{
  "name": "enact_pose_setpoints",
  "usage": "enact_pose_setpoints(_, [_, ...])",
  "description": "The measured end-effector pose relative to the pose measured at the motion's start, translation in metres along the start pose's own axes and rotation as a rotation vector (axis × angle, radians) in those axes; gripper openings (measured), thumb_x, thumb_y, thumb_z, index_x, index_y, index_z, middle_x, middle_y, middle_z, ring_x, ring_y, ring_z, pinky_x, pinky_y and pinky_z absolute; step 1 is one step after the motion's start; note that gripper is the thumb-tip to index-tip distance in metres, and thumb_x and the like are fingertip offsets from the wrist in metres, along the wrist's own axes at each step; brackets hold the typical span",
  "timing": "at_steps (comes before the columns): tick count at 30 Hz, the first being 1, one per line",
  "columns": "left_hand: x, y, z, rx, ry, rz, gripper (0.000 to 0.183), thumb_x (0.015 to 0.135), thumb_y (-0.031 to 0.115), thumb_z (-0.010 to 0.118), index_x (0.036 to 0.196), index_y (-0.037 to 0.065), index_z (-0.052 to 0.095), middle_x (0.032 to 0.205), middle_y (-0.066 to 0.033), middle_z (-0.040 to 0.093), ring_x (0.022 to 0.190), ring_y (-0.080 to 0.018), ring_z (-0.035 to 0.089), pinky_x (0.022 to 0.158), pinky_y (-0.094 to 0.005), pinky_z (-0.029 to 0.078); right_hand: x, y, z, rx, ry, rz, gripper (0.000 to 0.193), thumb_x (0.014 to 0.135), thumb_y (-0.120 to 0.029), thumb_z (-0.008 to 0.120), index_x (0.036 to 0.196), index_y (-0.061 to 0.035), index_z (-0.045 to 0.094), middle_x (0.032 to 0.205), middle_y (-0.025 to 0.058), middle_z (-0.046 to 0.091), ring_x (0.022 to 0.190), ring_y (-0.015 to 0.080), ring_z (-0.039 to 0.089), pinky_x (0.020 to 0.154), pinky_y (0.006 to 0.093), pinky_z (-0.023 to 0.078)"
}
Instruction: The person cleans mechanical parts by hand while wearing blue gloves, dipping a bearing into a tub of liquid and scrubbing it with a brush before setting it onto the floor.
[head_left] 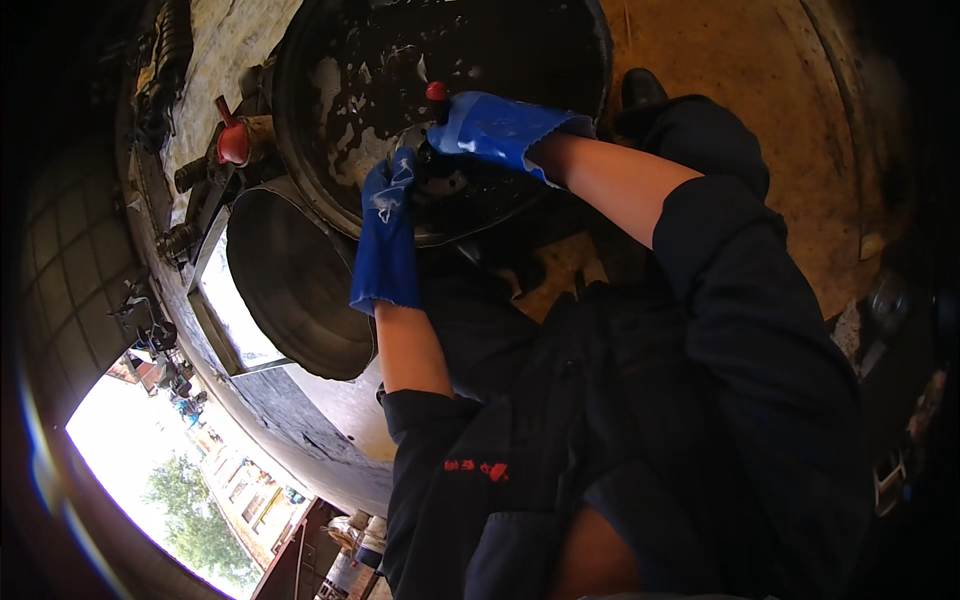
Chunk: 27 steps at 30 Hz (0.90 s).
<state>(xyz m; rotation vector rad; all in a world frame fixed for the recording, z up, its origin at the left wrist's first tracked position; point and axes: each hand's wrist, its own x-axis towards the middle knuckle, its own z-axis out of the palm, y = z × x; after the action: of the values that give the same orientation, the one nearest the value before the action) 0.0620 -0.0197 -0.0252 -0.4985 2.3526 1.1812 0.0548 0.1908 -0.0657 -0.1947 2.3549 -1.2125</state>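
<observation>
Both my hands wear wet blue rubber gloves and meet over a large round black basin [292, 130] of dark liquid with patches of foam. My right hand [490, 124] is closed, and a round red end [436, 91] sticks out by its thumb side; the rest of that tool is hidden in the glove. My left hand [388, 190] is at the basin's near side, fingers bent around a small dark part [426, 155] that lies between the two gloves. Its shape is too dark to make out.
Left of the basin a red-handled valve [232, 138] sits on a pipe. A dark round tub [290, 285] leans below it beside a pale-edged frame [235, 310]. My shoe [642, 90] rests on the brown stained floor [730, 130] at right.
</observation>
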Motion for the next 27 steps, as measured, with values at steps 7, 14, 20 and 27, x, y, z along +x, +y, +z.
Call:
enact_pose_setpoints(7, [0.012, -0.043, -0.017, -0.065, -0.057, 0.215, 0.048, 0.084, 0.018, 0.087, 0.122, 0.000, 0.064, 0.103, -0.0079, 0.072, 0.088, -0.0157, 0.070, 0.078, -0.0282, 0.058, -0.030, -0.034, -0.069, 0.240, -0.056, 0.155, 0.035, 0.097, -0.038, 0.059, 0.104, -0.0078, 0.074, 0.081, 0.0101, 0.072, 0.075, 0.0240, 0.069, 0.069, 0.0399, 0.054])
enact_pose_setpoints(14, [0.000, -0.028, 0.002, -0.151, -0.078, 0.163, 0.058, 0.079, 0.009, 0.087, 0.131, 0.000, 0.061, 0.115, -0.0119, 0.072, 0.101, -0.0216, 0.071, 0.091, -0.0333, 0.059, -0.049, -0.024, -0.065, 0.514, 0.216, 0.018, 0.039, 0.100, -0.050, 0.059, 0.097, -0.0133, 0.074, 0.072, 0.0043, 0.064, 0.064, 0.0150, 0.062, 0.064, 0.0341, 0.053])
enact_pose_setpoints(20, [0.029, -0.067, 0.003, -0.074, 0.019, 0.221, 0.052, 0.083, 0.007, 0.082, 0.131, 0.000, 0.062, 0.119, -0.0110, 0.072, 0.104, -0.0240, 0.071, 0.093, -0.0329, 0.058, -0.026, -0.073, -0.033, 0.069, 0.215, -0.032, 0.039, 0.093, -0.047, 0.058, 0.085, -0.0120, 0.072, 0.070, 0.0061, 0.064, 0.063, 0.0194, 0.062, 0.062, 0.0360, 0.053])
enact_pose_setpoints(27, [-0.005, -0.026, 0.005, 0.157, 0.101, 0.317, 0.068, 0.073, 0.008, 0.087, 0.135, 0.002, 0.059, 0.121, -0.0124, 0.070, 0.107, -0.0262, 0.069, 0.098, -0.0343, 0.056, -0.016, -0.048, -0.072, 0.436, 0.116, 0.155, 0.035, 0.088, -0.037, 0.060, 0.073, -0.0057, 0.066, 0.063, 0.0064, 0.058, 0.059, 0.0181, 0.053, 0.060, 0.0371, 0.042])
